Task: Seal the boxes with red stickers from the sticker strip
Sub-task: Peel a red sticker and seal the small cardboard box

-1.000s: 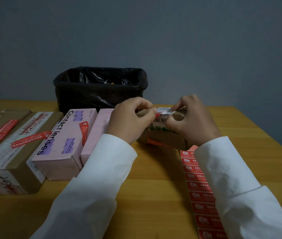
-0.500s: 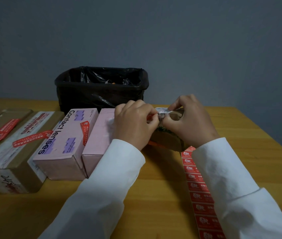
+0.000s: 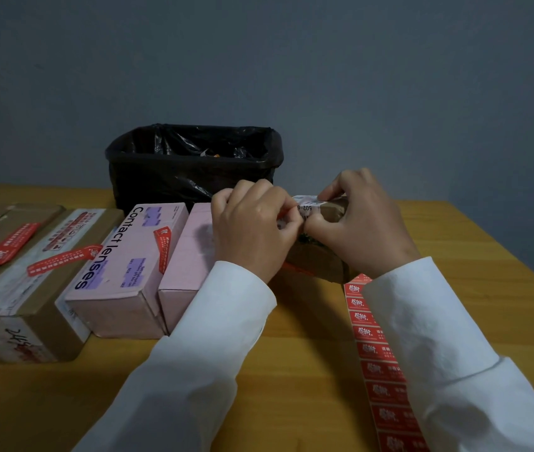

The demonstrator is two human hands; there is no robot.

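Wooden table (image 3: 308, 370) | left hand (image 3: 252, 233), right hand (image 3: 366, 230) pinch brown box (image 3: 321, 259)

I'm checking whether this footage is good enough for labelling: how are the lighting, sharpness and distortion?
Head view: dim, flat light; soft shadows under the sleeves on the table; print on the pink box is readable, sticker strip text soft; table edges bow from the wide-angle lens.

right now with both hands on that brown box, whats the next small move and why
Probably press the sticker down flat across the box's seam. Both the left hand and the right hand are curled, fingertips meeting on the top edge of the brown box, with a sliver of red just visible between them. The sticker strip lies beside it on the table, untouched for now.
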